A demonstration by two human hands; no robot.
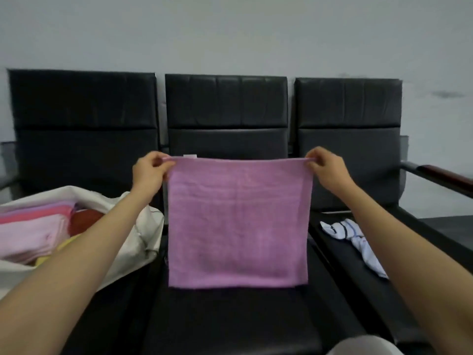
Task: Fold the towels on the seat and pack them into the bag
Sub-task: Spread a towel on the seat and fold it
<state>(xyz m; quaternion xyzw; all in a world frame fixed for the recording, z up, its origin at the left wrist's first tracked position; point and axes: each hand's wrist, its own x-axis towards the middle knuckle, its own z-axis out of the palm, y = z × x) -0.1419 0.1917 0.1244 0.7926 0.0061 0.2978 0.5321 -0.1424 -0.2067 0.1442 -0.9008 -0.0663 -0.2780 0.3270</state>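
A purple towel (239,224) hangs flat and square above the middle black seat (230,316). My left hand (151,172) pinches its top left corner and my right hand (325,170) pinches its top right corner, so the top edge is stretched taut. A small white label shows at the top edge. On the left seat lies a white cloth bag (133,242), open, with a stack of folded pink and purple towels (33,231) inside. A crumpled white towel with blue stripes (358,242) lies on the right seat.
Three joined black padded seats with high backs (225,111) stand against a grey wall. A metal armrest with a dark wooden top (440,175) sticks out at the right. A pale rounded thing (366,345) shows at the bottom edge.
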